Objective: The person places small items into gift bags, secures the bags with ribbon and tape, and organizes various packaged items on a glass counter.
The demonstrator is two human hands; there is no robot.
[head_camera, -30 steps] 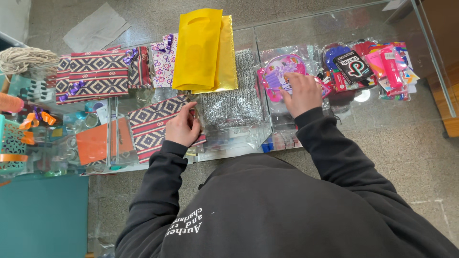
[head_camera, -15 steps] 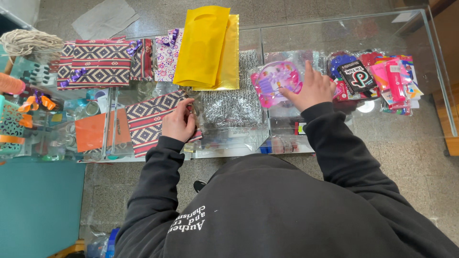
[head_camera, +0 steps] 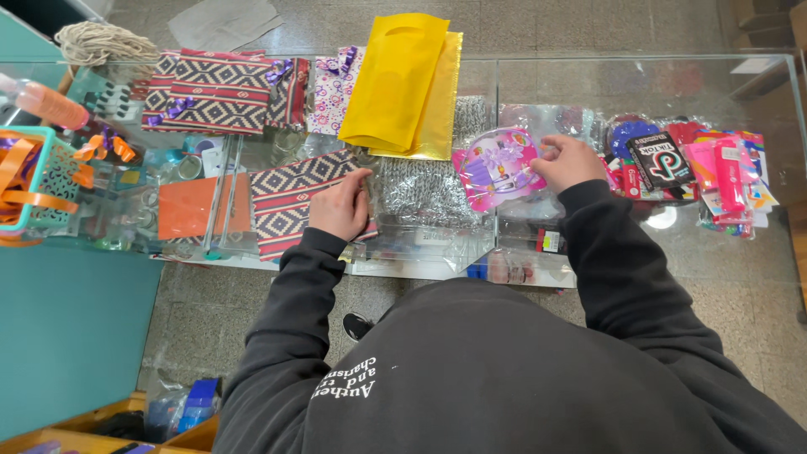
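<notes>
My left hand [head_camera: 340, 206] rests on a patterned red, black and white gift bag [head_camera: 290, 197] lying on the glass counter [head_camera: 588, 84], its fingers at the edge of a silvery clear bag [head_camera: 420, 193]. My right hand [head_camera: 567, 161] grips the right edge of a pink round toy packet in clear wrapping [head_camera: 496, 166]. Yellow and gold bags [head_camera: 403, 84] lie just beyond, at the middle of the counter.
More patterned bags [head_camera: 218, 92] and a floral bag [head_camera: 332, 88] lie at the back left. A pile of pink and red packets [head_camera: 698, 168] sits at the right. A teal basket with orange ribbon [head_camera: 34, 181] and an orange card [head_camera: 189, 206] are at the left.
My right hand has dragged the pink packet leftward toward the counter's middle. My left hand stays on the patterned bag. The camera has shifted a little.
</notes>
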